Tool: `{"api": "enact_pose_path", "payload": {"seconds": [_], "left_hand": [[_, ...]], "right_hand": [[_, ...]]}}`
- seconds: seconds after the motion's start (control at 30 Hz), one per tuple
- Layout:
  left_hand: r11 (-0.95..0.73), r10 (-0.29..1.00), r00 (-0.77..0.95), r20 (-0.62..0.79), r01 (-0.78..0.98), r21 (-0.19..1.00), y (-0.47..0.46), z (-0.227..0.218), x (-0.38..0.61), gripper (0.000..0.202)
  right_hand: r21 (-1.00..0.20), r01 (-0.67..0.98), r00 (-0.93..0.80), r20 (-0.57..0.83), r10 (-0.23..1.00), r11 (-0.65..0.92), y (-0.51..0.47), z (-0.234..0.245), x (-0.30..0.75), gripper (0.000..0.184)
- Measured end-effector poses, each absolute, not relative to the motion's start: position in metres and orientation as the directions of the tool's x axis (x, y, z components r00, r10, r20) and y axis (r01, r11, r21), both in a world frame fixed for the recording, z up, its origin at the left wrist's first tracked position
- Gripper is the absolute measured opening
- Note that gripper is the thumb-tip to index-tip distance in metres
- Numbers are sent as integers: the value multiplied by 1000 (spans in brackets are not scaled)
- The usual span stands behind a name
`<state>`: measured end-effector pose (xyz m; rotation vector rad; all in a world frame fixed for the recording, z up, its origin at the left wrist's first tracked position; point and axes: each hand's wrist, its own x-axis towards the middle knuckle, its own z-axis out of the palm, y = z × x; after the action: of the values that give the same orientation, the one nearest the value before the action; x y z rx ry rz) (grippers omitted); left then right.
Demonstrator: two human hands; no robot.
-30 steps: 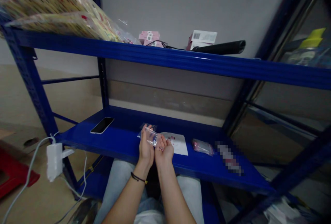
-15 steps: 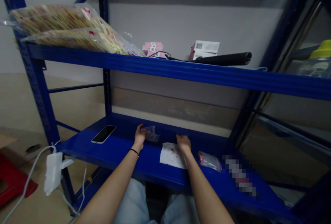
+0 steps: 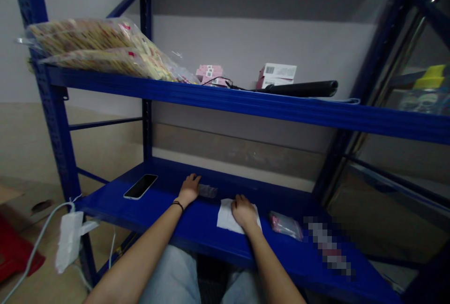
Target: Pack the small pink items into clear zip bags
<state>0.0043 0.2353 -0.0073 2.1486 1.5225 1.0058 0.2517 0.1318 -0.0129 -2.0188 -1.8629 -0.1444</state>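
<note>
My left hand [image 3: 189, 190] rests palm-down on the blue steel shelf [image 3: 168, 219], its fingertips beside a small, flattened transparent plastic bag [image 3: 208, 191]. My right hand [image 3: 243, 212] lies on a white sheet of paper [image 3: 227, 217] with its fingers spread slightly. Neither hand grips anything. To the right of the paper sits a plastic bag of pink contents [image 3: 286, 226]. A pixelated, blurred item [image 3: 327, 247] lies farther right. A black smartphone [image 3: 140, 186] lies face-up to the left of my left hand.
The upper shelf [image 3: 246, 102] holds large patterned plastic packs [image 3: 98, 51], pink boxes [image 3: 211, 75], a white barcoded box [image 3: 276, 76] and a black tube [image 3: 302, 89]. A white power adapter [image 3: 69, 235] and cable hang at the left, above a red object [image 3: 14, 257].
My right hand has come down onto the white paper. My left hand has lowered onto the shelf beside the plastic bag. The view has tilted slightly.
</note>
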Motion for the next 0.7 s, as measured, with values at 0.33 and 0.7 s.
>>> {"api": "enact_pose_path", "payload": {"seconds": [0.33,0.7], "left_hand": [[-555,787,330,521,747,366,192,-7,26,36],[-909,391,774,498,241,339,105,35,208,35]], "right_hand": [[-281,956,207,433,877,-88,119,18,253,34],[-756,633,313,445,839,165,-69,39,331,39]]}}
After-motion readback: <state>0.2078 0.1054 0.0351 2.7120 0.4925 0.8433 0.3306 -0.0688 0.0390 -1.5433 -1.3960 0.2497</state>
